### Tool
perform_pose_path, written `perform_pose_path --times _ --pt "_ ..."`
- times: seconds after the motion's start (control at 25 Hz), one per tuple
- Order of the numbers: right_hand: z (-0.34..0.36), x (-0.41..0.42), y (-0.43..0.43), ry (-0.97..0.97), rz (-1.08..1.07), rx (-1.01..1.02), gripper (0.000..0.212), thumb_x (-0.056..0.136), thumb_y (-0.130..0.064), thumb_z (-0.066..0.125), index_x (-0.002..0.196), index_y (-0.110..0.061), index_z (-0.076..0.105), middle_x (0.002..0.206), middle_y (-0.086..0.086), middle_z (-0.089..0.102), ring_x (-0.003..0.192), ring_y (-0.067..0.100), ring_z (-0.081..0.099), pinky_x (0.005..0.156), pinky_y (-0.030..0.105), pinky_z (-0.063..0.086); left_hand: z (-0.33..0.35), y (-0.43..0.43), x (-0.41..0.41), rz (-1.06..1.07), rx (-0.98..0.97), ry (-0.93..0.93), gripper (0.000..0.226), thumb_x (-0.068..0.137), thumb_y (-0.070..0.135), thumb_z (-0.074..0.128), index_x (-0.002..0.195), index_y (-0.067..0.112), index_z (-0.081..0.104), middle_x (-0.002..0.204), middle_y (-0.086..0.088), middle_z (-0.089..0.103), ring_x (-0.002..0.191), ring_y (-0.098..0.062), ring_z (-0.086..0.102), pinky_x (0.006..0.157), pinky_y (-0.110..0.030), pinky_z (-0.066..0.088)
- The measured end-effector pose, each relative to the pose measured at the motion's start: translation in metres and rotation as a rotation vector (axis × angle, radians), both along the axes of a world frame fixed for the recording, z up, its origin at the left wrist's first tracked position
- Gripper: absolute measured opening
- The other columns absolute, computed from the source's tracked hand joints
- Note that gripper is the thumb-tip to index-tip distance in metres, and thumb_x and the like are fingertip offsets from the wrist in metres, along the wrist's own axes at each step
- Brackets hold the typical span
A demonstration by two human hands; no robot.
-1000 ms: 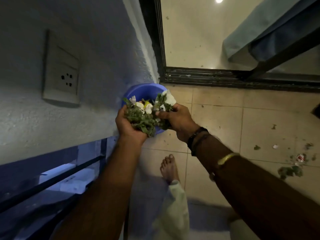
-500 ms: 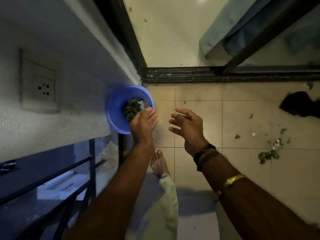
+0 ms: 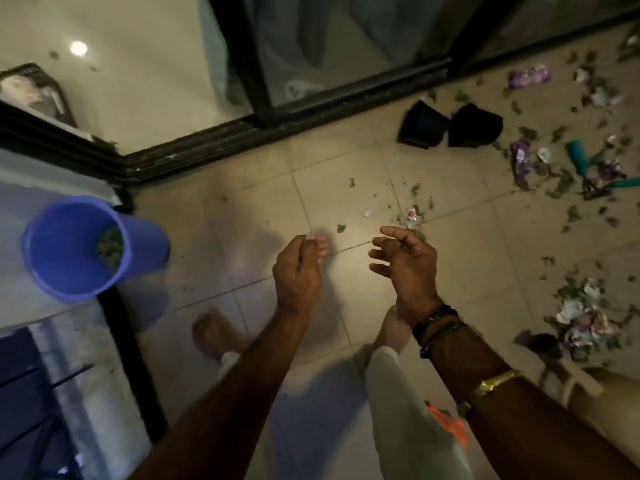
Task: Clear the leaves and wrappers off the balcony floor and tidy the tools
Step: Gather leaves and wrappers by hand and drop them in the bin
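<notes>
Just beyond the fingers (image 3: pixel 393 233), leaves (image 3: pixel 341 229).

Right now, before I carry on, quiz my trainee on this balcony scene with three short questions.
1. True or false: the left hand and right hand both hold nothing.
2. What is in the blue bucket? A) leaves B) water C) scissors
3. How many black pots are in view?
Key: 1 true; 2 A; 3 two.
</notes>
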State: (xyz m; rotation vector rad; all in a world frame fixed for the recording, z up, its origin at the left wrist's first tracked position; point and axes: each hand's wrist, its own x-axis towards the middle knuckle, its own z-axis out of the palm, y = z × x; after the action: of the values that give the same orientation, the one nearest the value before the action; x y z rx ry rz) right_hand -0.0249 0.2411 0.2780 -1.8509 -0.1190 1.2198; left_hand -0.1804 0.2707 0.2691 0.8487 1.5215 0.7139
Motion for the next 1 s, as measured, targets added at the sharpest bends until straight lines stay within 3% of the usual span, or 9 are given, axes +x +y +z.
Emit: perform_pose_path --times 0.16,0.36,0.48,0.6,0.72,0.8,0.92,1.0 --pt "-0.075 0.090 -0.055 -0.113 -0.033 -0.033 0.019 0.095 -0.003 0.062 0.110 -0.009 0.073 0.093 0.008 0.075 0.076 0.018 0.071 0.065 0.032 0.059 -0.072 -0.032 0.067 -0.051 0.001 0.068 0.036 0.094 0.051 0.046 0.099 0.031 0.075 0.107 -0.003 0.075 0.108 -0.024 0.068 0.103 -0.053 0.049" --pt "-0.224 0.153 -0.090 -0.193 -0.008 -0.064 0.022 0.093 -0.004 0.062 0.105 -0.017 0.076 0.091 0.004 0.075 0.084 0.023 0.071 0.076 0.043 0.063 -0.208 -0.044 0.116 -0.355 0.128 0.237 0.045 0.106 0.039 0.038 0.128 0.010 0.064 0.125 -0.007 0.068 0.120 -0.017 0.061 0.106 -0.044 0.049" --pt "-0.325 0.173 -0.095 -0.345 0.031 -0.032 0.021 0.093 -0.014 0.065 0.110 -0.021 0.075 0.103 0.002 0.076 0.097 0.021 0.070 0.093 0.049 0.058 -0.315 -0.036 0.113 -0.531 0.297 0.475 0.055 0.105 0.041 0.039 0.150 0.009 0.042 0.155 -0.013 0.043 0.144 -0.022 0.036 0.119 -0.041 0.030" --pt "-0.393 0.189 -0.096 -0.604 0.199 -0.065 0.054 0.102 -0.042 0.053 0.149 -0.015 0.048 0.147 0.008 0.054 0.134 0.020 0.050 0.115 0.036 0.038 -0.410 -0.009 0.105 -0.577 0.369 0.757 0.077 0.099 0.049 0.033 0.160 0.008 0.010 0.168 -0.013 0.005 0.155 -0.032 0.003 0.125 -0.052 0.006" --pt "-0.436 0.183 -0.087 -0.779 0.298 -0.112 0.082 0.102 -0.064 0.030 0.163 -0.014 0.009 0.171 0.006 0.009 0.157 0.017 0.005 0.128 0.042 0.004 -0.463 0.008 0.129 -0.559 0.406 0.922 0.076 0.102 0.051 0.025 0.160 0.007 0.003 0.168 -0.013 -0.002 0.155 -0.031 -0.006 0.123 -0.057 0.000" --pt "-0.448 0.170 -0.071 -0.767 0.393 -0.043 0.085 0.099 -0.068 0.025 0.163 -0.017 -0.001 0.171 0.005 0.001 0.158 0.017 -0.003 0.128 0.048 0.001 -0.467 -0.008 0.165 -0.685 0.636 0.861 0.070 0.105 0.045 0.027 0.160 0.006 0.008 0.168 -0.013 0.003 0.156 -0.027 -0.002 0.125 -0.054 0.002" --pt "-0.436 0.176 -0.056 -0.741 0.513 0.235 0.077 0.101 -0.059 0.037 0.162 -0.032 -0.003 0.170 0.000 0.013 0.156 0.018 0.017 0.125 0.052 0.023 -0.456 -0.014 0.193 -0.781 0.764 0.496 0.067 0.103 0.036 0.033 0.160 0.008 0.011 0.169 -0.007 0.005 0.156 -0.019 -0.002 0.126 -0.047 0.001" --pt "-0.434 0.211 -0.041 -0.859 0.419 0.235 0.080 0.101 -0.060 0.037 0.163 -0.024 0.001 0.171 0.001 0.008 0.157 0.018 0.013 0.126 0.051 0.020 -0.462 0.032 0.183 -0.576 0.742 0.631 0.069 0.103 0.042 0.033 0.160 0.009 0.012 0.168 -0.011 0.007 0.156 -0.023 0.001 0.126 -0.050 0.003"
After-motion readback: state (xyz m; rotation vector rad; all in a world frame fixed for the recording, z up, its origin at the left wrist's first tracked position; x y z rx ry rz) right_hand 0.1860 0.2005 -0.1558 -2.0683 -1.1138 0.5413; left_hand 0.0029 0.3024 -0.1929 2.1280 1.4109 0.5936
